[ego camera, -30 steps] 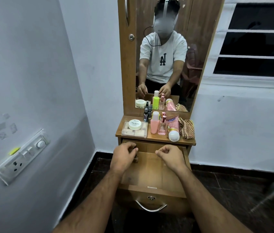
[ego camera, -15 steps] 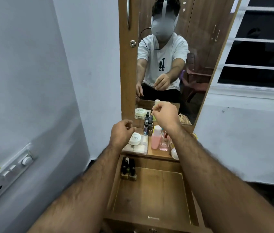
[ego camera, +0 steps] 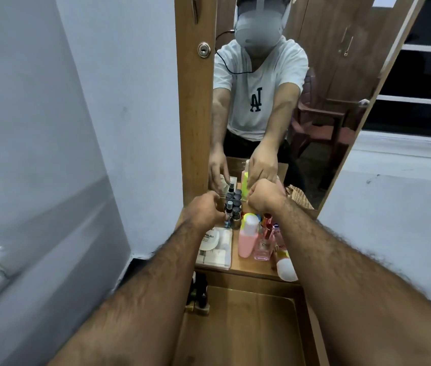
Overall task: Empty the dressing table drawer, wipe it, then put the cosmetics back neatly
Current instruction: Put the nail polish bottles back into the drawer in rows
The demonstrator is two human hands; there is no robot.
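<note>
- Both arms reach forward over the open drawer (ego camera: 238, 336) to the top of the desk (ego camera: 251, 268), at the foot of the mirror (ego camera: 301, 101).
- The left hand (ego camera: 205, 210) is curled, its fingers (ego camera: 221, 216) closed round the small dark-capped bottles (ego camera: 232, 207) at the back left of the desk; which bottle they grip cannot be told, since the knuckles hide the contact.
- The right hand (ego camera: 265, 196) is curled into a fist just right of those bottles, at the yellow-green bottle (ego camera: 244, 186); the mirror shows its fingers bent down onto something there, but whether they truly grip it cannot be told.
- Below the left fingers, a round white tub (ego camera: 209, 240) sits on a flat clear box (ego camera: 215, 256) (the tub's label reads "POLISH").
- Below the right fingers stand a pink bottle (ego camera: 247, 239) with a white cap and, touching its right side, a clear pink perfume bottle (ego camera: 264, 245) with a red top.
- Just right of the perfume bottle a pink tube (ego camera: 284, 260) lies with its white cap over the desk's front edge, partly under the right forearm.
- A checked cloth (ego camera: 300, 196) lies behind the right wrist, against the mirror.
- In the drawer's back left corner, near the left forearm, stand a few small dark bottles (ego camera: 199, 294); the rest of the drawer floor is bare wood.
</note>
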